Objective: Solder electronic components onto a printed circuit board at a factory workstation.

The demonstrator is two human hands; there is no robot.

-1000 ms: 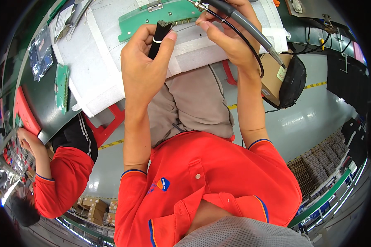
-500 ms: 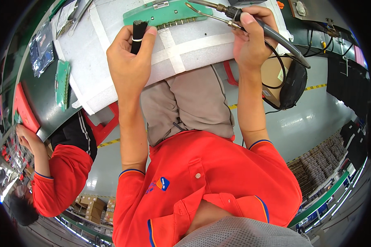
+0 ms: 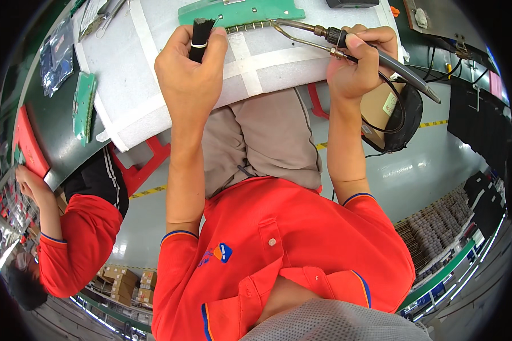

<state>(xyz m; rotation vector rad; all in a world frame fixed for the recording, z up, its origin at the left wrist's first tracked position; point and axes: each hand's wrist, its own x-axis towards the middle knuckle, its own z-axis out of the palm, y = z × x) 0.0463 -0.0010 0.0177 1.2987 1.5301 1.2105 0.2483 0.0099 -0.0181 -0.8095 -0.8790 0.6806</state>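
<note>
My left hand [image 3: 192,79] is closed around a bundle of thin black wires [image 3: 197,52], bound by a white band, with pale tips pointing up. My right hand [image 3: 358,65] grips a soldering iron [image 3: 334,37] with a thin bent metal feed tube [image 3: 301,42] alongside it. The tips of both reach the right end of a row of metal terminals [image 3: 247,26]. That row runs along the near edge of a green fixture [image 3: 267,10] lying on the white foam pad [image 3: 293,71]. Whether the iron touches a terminal is too small to tell.
Left of the pad lie another green fixture [image 3: 84,108], a silvery bag [image 3: 57,59] and a red tray [image 3: 31,142]. A co-worker's hand [image 3: 33,184] is beside that tray. A black device [image 3: 352,3] stands at the far edge. The iron's cable [image 3: 403,111] loops down beside a cardboard box [image 3: 375,105].
The iron and feed tube have come down and nearer, from above the green fixture to its terminal row. My left hand and the wire bundle have shifted slightly right.
</note>
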